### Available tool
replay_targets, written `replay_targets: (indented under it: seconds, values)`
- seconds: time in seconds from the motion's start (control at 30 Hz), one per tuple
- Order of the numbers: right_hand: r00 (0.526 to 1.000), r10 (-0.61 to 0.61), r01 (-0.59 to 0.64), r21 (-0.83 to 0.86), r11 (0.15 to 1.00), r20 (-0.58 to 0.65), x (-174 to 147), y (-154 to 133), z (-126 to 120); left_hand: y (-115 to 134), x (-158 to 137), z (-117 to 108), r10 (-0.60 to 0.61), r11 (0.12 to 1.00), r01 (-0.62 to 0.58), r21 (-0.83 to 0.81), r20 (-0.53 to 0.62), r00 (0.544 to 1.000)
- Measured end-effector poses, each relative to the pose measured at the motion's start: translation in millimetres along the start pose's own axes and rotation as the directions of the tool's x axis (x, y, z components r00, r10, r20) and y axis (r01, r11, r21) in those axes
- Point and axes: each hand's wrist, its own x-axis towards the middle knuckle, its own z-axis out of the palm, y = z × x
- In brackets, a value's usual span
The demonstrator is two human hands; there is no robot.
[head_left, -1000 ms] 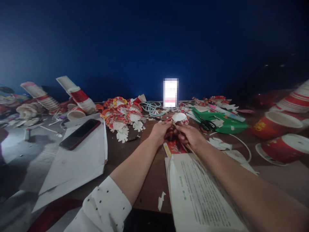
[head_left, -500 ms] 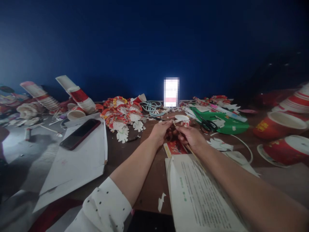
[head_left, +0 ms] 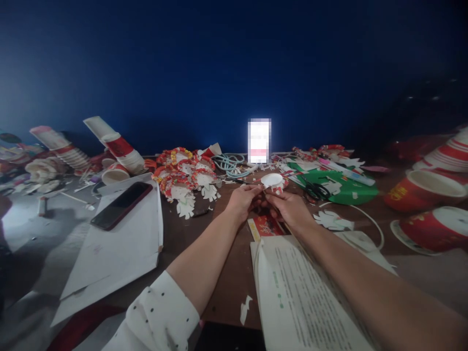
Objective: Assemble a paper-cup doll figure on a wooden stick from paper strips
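Observation:
Between my two hands is a cut paper cup piece (head_left: 272,180), with a white round face and a red-and-white edge. My left hand (head_left: 242,201) pinches its near left side, fingers closed. My right hand (head_left: 287,205) has thumb and fingers closed on its near right side. The fingertips meet in front of the piece and hide its lower part. Under the hands lies a red printed card (head_left: 266,225). Nearer to me is a stack of printed paper (head_left: 296,292), partly covered by my right forearm.
Left lie red-and-white paper crafts (head_left: 183,168), a phone (head_left: 121,204) on white sheets (head_left: 120,258), and stacked paper cups (head_left: 124,153). To the right are black scissors (head_left: 317,189) on a green sheet (head_left: 354,190), and red cups (head_left: 426,190). A bright pixelated screen (head_left: 259,141) stands behind.
The cut paper cup piece has tilted, so more of its white round face shows above my fingers. Both hands stay in nearly the same place.

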Motion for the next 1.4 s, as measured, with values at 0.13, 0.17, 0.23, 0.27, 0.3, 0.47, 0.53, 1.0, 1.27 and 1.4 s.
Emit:
replay_targets:
  seconds: [0.13,0.17,0.23,0.27,0.3,0.47,0.53,1.0,1.27,1.4]
  values:
    - [1.000,0.006,-0.006,-0.026,1.000,-0.010,0.5,2.8,-2.6,-0.5,-0.5,1.0,0.006,1.000,-0.006,0.017,0.001,1.000]
    - [1.000,0.005,-0.006,-0.056,0.998,-0.006,0.0,2.6,-2.8,-1.0,-0.5,0.9,0.002,1.000,-0.002,0.018,0.006,1.000]
    - [1.000,0.012,-0.012,-0.062,0.998,-0.010,-1.8,0.6,-2.6,-2.3,-0.2,0.4,-0.011,1.000,0.010,0.028,0.045,0.999]
    - [1.000,0.024,-0.023,-0.050,0.998,0.011,-2.8,-0.9,-2.2,-3.2,0.2,0.0,-0.014,0.999,0.012,0.033,0.047,0.999]
    - [0.999,0.025,-0.024,-0.037,0.999,0.029,-3.8,-2.6,-1.5,-4.2,0.7,-0.3,-0.011,0.999,0.009,0.043,0.046,0.999]
    - [0.999,0.037,-0.039,0.042,0.998,0.036,-6.8,-9.0,2.1,-10.1,2.5,-1.1,0.034,0.999,-0.035,0.022,0.015,0.999]
    - [0.999,0.041,-0.042,0.036,0.998,0.033,-7.4,-9.9,2.2,-11.3,1.5,-1.1,0.027,1.000,-0.028,0.011,0.012,1.000]
    - [0.995,0.077,-0.076,0.022,0.997,-0.062,-2.6,3.8,-4.2,-14.8,10.4,11.2,-0.074,0.997,0.072,0.030,0.052,0.996]
    - [0.988,0.110,-0.117,-0.062,0.991,-0.109,-1.2,8.1,-9.2,-19.1,18.3,17.6,-0.050,0.994,0.044,0.096,0.058,0.997]
    - [0.981,0.183,-0.183,0.010,0.983,-0.070,1.0,6.6,-11.0,-21.2,24.8,29.8,-0.056,0.995,0.054,0.083,0.024,0.998]
